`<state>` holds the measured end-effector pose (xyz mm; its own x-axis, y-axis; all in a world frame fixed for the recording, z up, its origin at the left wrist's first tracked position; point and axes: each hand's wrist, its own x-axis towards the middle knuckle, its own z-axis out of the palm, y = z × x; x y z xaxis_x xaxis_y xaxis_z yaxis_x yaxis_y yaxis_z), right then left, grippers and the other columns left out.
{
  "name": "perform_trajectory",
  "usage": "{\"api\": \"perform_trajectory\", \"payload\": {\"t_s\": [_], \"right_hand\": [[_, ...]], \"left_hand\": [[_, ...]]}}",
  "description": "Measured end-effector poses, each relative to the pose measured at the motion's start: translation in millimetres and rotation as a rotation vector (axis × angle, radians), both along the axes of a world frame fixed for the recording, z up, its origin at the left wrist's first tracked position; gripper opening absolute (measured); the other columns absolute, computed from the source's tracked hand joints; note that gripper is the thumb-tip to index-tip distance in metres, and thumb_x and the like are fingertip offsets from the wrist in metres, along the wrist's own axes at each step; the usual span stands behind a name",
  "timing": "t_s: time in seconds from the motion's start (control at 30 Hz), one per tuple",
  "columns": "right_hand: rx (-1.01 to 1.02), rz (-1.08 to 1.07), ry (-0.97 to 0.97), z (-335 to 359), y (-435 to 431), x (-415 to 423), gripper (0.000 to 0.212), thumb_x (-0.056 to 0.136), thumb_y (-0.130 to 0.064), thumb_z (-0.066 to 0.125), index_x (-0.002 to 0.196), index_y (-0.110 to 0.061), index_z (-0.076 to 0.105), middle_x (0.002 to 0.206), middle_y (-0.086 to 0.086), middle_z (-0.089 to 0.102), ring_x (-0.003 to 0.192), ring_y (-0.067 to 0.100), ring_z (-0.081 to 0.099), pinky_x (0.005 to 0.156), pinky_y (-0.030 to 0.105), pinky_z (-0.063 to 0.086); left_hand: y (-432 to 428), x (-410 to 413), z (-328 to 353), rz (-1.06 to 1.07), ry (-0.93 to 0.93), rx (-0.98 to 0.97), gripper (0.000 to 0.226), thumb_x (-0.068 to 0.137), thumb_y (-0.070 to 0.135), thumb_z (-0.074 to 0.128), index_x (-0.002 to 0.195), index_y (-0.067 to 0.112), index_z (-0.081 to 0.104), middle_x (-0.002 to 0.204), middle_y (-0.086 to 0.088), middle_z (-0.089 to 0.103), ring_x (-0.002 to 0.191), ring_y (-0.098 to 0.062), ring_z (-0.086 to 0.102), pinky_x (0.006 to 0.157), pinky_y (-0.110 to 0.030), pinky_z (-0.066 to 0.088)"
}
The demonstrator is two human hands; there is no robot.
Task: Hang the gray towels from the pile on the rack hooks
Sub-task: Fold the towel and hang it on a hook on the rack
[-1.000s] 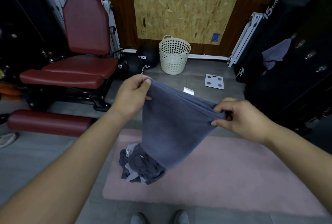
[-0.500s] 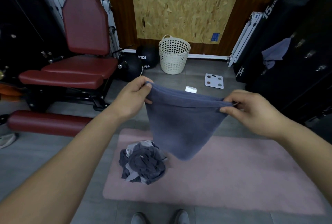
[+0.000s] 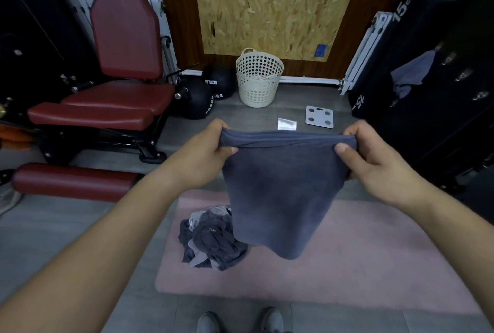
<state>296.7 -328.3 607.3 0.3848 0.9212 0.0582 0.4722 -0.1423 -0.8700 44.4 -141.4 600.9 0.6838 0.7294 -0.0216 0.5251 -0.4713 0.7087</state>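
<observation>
The left hand [image 3: 205,151] and the right hand [image 3: 374,157] both grip one gray towel [image 3: 280,193] by its top edge. Each thumb presses on the near face and the fingers curl over the bunched hem behind. The edge runs stretched and nearly level between the two grips. The cloth hangs down from it, narrowing to a rounded lower tip. The towel is in the air and touches nothing but the hands.

Below the grip, a little toward the left hand's side, the pile of towels [image 3: 211,241] lies crumpled on the left part of a pink mat [image 3: 347,266]. The hanging cloth hides the pile's right side. Nearer still, the toes of two gray shoes [image 3: 271,319] show at the bottom edge.

Beyond the grip, a small white packet [image 3: 286,124] and a white bathroom scale [image 3: 319,116] lie on the gray floor, the scale just past the right hand. Farther on, a cream perforated laundry basket [image 3: 258,78] stands by the wall under an OSB board [image 3: 275,3]. Two black medicine balls [image 3: 195,100] sit left of the basket, and a red padded bench [image 3: 125,38] stands beyond the left hand.

Right of and beyond the right hand, a dark panel carries metal hooks [image 3: 463,75]. A second gray cloth [image 3: 411,73] hangs by the uppermost one, but how it is attached is too dark to make out.
</observation>
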Motion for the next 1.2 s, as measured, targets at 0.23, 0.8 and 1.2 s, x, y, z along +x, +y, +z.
{"api": "perform_trajectory", "payload": {"t_s": [0.23, 0.8, 1.2], "right_hand": [[0.068, -0.238, 0.429, -1, 9, -21, 0.021, 0.094, -0.035, 0.067, 0.089, -0.02, 0.052, 0.066, -0.016, 0.061, 0.062, 0.002, 0.057, 0.057, 0.023, 0.048], [-0.705, 0.509, 0.863, -87, -28, -23, 0.055, 0.075, -0.01, 0.086, 0.115, -0.006, 0.049, 0.117, 0.018, 0.055, 0.114, 0.033, 0.053, 0.099, 0.05, 0.041], [-0.022, -0.206, 1.184, -63, -12, -17, 0.047, 0.088, -0.026, 0.057, 0.127, -0.002, 0.062, 0.129, 0.019, 0.065, 0.122, 0.032, 0.06, 0.1, 0.043, 0.048]], "left_hand": [[-5, 10, -7, 0.014, -0.2, -0.453, 0.014, 0.101, 0.014, 0.055, 0.113, 0.009, 0.049, 0.094, -0.001, 0.06, 0.084, -0.01, 0.055, 0.07, -0.022, 0.046], [-38, -2, -78, -0.391, 0.505, -0.293, 0.066, 0.067, 0.022, 0.074, 0.123, 0.031, 0.04, 0.108, 0.004, 0.065, 0.097, -0.017, 0.065, 0.079, -0.038, 0.059], [-14, -9, -67, 0.206, -0.499, -1.151, 0.048, 0.072, 0.029, 0.077, 0.116, 0.017, 0.064, 0.105, -0.007, 0.075, 0.094, -0.021, 0.072, 0.08, -0.033, 0.059]]}}
